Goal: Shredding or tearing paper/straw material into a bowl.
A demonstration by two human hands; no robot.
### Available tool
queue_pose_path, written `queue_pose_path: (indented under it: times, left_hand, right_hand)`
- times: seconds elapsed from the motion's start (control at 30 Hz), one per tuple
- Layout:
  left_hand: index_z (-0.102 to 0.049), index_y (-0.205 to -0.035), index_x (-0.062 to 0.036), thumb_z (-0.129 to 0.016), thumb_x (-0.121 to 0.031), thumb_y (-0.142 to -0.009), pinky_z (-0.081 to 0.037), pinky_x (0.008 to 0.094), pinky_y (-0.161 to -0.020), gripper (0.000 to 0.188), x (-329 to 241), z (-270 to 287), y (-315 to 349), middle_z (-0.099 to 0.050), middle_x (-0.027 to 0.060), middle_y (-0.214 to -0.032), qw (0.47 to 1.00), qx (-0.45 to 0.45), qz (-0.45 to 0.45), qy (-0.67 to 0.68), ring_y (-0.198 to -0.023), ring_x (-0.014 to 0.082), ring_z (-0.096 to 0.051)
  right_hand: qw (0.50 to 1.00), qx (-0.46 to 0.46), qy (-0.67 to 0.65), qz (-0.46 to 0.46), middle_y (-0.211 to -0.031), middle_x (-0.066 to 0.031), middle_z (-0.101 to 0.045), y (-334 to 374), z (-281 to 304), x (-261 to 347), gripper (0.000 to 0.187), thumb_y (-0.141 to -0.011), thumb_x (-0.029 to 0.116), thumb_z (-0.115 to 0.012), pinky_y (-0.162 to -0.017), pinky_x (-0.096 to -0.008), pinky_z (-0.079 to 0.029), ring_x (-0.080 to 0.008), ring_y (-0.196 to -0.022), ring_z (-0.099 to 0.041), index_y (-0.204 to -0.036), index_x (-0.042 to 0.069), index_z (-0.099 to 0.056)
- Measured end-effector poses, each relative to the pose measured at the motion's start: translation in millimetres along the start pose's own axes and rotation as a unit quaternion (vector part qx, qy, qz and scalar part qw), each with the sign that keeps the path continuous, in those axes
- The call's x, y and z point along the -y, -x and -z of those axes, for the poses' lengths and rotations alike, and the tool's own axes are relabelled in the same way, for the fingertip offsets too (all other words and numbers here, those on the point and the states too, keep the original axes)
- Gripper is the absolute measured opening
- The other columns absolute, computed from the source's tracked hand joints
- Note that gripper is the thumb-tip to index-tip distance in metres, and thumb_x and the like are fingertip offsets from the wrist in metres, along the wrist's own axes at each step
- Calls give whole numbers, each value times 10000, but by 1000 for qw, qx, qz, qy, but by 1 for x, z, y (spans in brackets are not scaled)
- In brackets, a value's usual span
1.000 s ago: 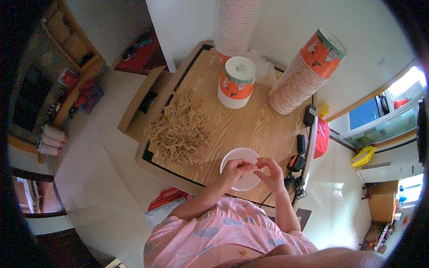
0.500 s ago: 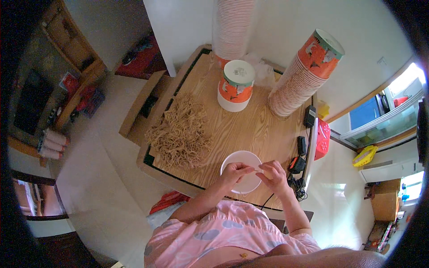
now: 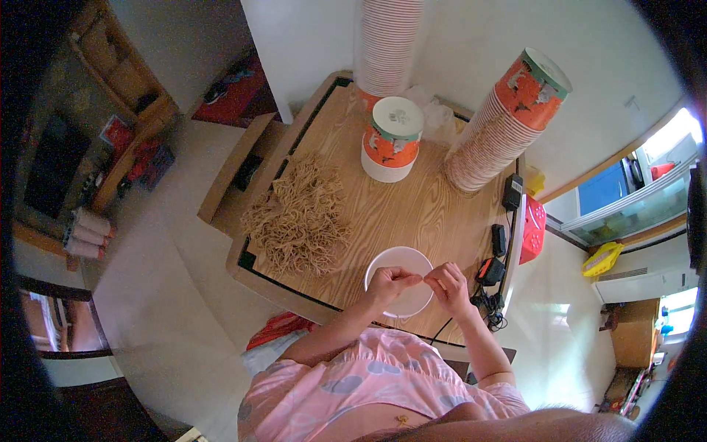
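Above the white round tub (image 3: pixel 398 301) near the table's front edge, my left hand (image 3: pixel 391 286) and my right hand (image 3: pixel 448 284) meet with their fingertips close together. Both are closed in a pinch on a thin cord, mostly hidden by the fingers. A tangled pile of tan cords (image 3: pixel 298 217) lies on the table to the left. Farther back stands an upside-down orange and white paper tub (image 3: pixel 390 151) with a green-rimmed base.
A tall leaning stack of paper tubs (image 3: pixel 497 129) stands at the back right, another stack (image 3: pixel 385 48) at the back. Clear plastic film (image 3: pixel 436 118) lies between them. Black adapters (image 3: pixel 512 193) and cables (image 3: pixel 490 309) line the right edge of the wooden table (image 3: pixel 401 214).
My hands have drawn together, and the right fingers have closed in toward the left fingertips. The cord between them shows less. The tubs and the cord pile have stayed put.
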State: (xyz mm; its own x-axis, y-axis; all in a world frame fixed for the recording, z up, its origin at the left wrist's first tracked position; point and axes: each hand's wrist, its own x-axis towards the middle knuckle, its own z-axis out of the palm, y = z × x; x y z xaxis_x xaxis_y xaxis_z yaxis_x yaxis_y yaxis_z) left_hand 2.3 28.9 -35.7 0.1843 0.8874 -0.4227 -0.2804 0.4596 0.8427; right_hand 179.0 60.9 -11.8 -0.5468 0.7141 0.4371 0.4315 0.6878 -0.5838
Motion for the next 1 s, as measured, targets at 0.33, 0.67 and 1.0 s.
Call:
queue_pose_path:
  times: [0.33,0.67,1.0]
  left_hand:
    - [-676,-828,-33,-688,-159,-750,-442,223,-595,149,30,1,-13,-645,52,-710,959,-90,-211,-167,-640,84,-572]
    - [-627,-795,-24,-647,-119,-759,-434,246,-547,103,71,16,-39,-606,16,-699,974,-147,-129,-114,-578,91,-522]
    - [-632,-773,-43,-653,-202,-776,-389,234,-509,160,62,18,-35,-565,-8,-636,987,-124,-35,-100,-558,77,-497]
  right_hand:
    - [994,6,27,-108,-750,-102,-547,6,-27,-12,73,-766,83,-587,-632,-385,-399,-298,-717,-525,-756,35,-533]
    - [981,18,22,-193,-870,-165,-550,-10,-55,-44,202,-789,164,-580,-709,-427,-451,-382,-819,-532,-961,58,-582]
    - [954,11,-28,-298,-841,-167,-548,40,-61,-22,273,-756,56,-543,-660,-414,-474,-367,-757,-567,-1023,93,-588]
